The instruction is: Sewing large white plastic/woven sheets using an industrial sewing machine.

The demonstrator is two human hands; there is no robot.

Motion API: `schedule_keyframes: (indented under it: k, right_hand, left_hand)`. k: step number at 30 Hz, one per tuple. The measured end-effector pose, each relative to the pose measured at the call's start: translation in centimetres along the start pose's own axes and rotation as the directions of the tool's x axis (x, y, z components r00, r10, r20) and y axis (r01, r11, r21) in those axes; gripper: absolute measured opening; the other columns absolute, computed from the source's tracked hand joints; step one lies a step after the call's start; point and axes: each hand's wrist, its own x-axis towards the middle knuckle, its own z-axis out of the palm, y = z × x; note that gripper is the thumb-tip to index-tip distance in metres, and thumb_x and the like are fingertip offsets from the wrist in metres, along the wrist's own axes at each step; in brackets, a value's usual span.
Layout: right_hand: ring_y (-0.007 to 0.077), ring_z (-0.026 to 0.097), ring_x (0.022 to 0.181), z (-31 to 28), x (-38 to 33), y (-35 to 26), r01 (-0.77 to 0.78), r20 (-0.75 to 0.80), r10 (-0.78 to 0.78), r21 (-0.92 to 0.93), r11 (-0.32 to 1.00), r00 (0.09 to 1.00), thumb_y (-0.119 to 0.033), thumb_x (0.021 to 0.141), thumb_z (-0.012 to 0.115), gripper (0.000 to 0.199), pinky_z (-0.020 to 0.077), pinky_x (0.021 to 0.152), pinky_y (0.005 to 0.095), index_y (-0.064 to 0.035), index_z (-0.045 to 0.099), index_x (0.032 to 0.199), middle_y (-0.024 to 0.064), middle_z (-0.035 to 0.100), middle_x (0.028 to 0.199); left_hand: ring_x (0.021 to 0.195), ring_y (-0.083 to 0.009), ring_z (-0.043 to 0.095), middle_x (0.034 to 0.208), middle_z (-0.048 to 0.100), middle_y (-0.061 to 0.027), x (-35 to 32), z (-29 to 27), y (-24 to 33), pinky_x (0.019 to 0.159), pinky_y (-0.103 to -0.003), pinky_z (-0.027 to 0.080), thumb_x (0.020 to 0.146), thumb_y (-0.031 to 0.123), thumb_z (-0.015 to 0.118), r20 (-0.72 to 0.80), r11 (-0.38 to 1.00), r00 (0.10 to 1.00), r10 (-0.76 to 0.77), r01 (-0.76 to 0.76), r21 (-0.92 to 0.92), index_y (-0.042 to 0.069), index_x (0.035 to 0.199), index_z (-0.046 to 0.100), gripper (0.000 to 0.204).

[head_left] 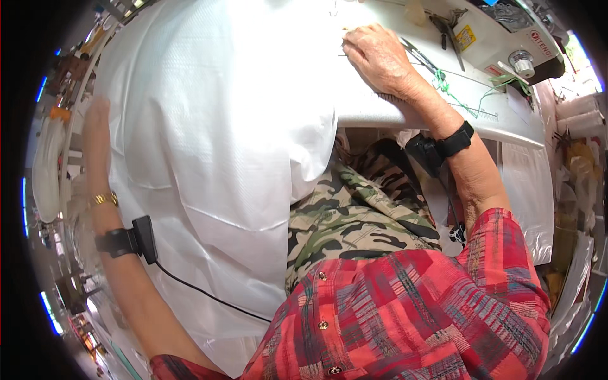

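A large white woven plastic sheet [209, 126] drapes over the left half of the view, from the worktable down across my lap. Against its left edge is my left hand [97, 130], raised and blurred, so its fingers do not show clearly. My right hand [378, 57] rests on the white table of a sewing machine [506, 44], beside the sheet's right edge. Its fingers are curled in and pressed together. Glare washes out the spot at the fingertips, hiding what they hold. Just right of that hand lie dark slim snips or tweezers [419, 56].
Green thread [441, 81] trails over the table [468, 101] to the right. Another dark hand tool [446, 31] lies near the machine body. Clear plastic [529, 196] hangs below the table's right end. A cable [209, 294] runs from my left wrist strap across the sheet.
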Motion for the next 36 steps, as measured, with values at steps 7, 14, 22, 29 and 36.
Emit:
schedule_keyframes:
  k: [7, 14, 22, 29, 36]
  right_hand:
    - [0.0305, 0.059, 0.095, 0.3, -1.4, 1.4, 0.08, -0.113, -0.075, 0.037, 0.996, 0.991, -0.02, 0.089, 0.057, 0.023, 0.0448, 0.083, 0.0433, -0.004, 0.067, 0.102, 0.0121, 0.065, 0.097]
    - [0.0281, 0.06, 0.095, -0.6, -0.3, -0.5, 0.234, -0.137, -0.215, 0.142, 0.962, 0.967, -0.009, 0.082, 0.063, 0.014, 0.0476, 0.083, 0.0394, -0.0102, 0.065, 0.096, 0.0067, 0.065, 0.099]
    - [0.0269, 0.059, 0.092, -2.3, 0.8, 0.3, 0.295, -0.026, -0.295, -0.003, 0.955, 0.955, -0.008, 0.08, 0.062, 0.007, 0.0457, 0.083, 0.0401, -0.0099, 0.062, 0.087, 0.0064, 0.061, 0.09]
    - [0.0286, 0.059, 0.094, -3.5, 0.6, 4.6, 0.206, 0.009, -0.206, 0.011, 0.978, 0.978, -0.011, 0.082, 0.061, 0.009, 0.0443, 0.088, 0.0423, -0.0091, 0.062, 0.091, 0.0077, 0.063, 0.091]
    - [0.0375, 0.062, 0.066, -5.8, -9.9, -4.7, 0.041, -0.122, 0.033, 0.556, 0.83, 0.992, -0.026, 0.092, 0.06, 0.023, 0.0498, 0.06, 0.0429, -0.0047, 0.065, 0.088, 0.0184, 0.062, 0.071]
  left_hand:
    - [0.122, -0.0367, 0.052, 0.132, 0.056, -0.0186, -2.6, 5.3, 8.2, 0.102, -0.042, 0.041, 0.097, 0.041, 0.053, 0.197, 0.99, 0.973, -0.121, 0.132, -0.043, -0.002, 0.134, 0.05, 0.057]
    - [0.113, -0.0373, 0.058, 0.129, 0.057, -0.0138, -2.1, 5.8, 11.1, 0.093, -0.045, 0.049, 0.095, 0.019, 0.054, 0.287, 0.962, 0.919, -0.272, 0.247, 0.12, 0.006, 0.119, 0.05, 0.028]
    - [0.102, -0.0408, 0.062, 0.109, 0.066, -0.0192, -10.3, 0.3, 5.6, 0.088, -0.048, 0.048, 0.095, 0.021, 0.046, 0.276, 0.96, 0.93, -0.241, 0.187, 0.209, 0.0, 0.11, 0.057, 0.028]
    - [0.101, -0.0406, 0.062, 0.105, 0.066, -0.0252, -21.6, -11.0, -3.7, 0.086, -0.046, 0.049, 0.088, 0.016, 0.059, 0.258, 0.887, 0.863, -0.434, 0.359, 0.291, -0.001, 0.115, 0.061, 0.032]
    - [0.119, -0.0389, 0.054, 0.131, 0.056, -0.0219, -18.1, -15.3, 7.6, 0.1, -0.039, 0.043, 0.088, 0.018, 0.064, -0.065, 0.984, 0.99, -0.124, 0.131, 0.12, -0.002, 0.128, 0.055, 0.045]
